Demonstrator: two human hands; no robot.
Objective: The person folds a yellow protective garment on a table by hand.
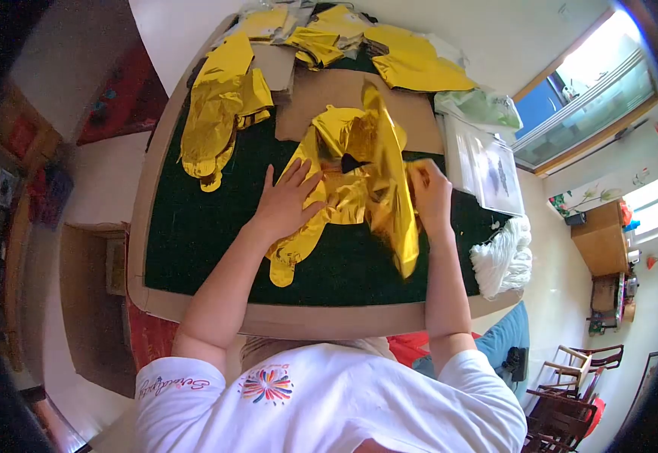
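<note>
Two hands on gold foil balloon (386, 177): left hand (287, 198) flat, fingers spread; right hand (428, 192) pinching its fold.

Wore a white short-sleeved T-shirt (389, 408). Bore a round sunburst print (267, 383) in red, orange, blue and green. Carried thin red cursive lettering (172, 386) near the left sleeve, too small to read. Went bare from the 2 sleeve hems to left grip (287, 200) and right grip (428, 195).

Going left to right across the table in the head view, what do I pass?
flat gold foil balloons → left hand → crumpled gold foil balloon → right hand → stack of clear packets
</note>
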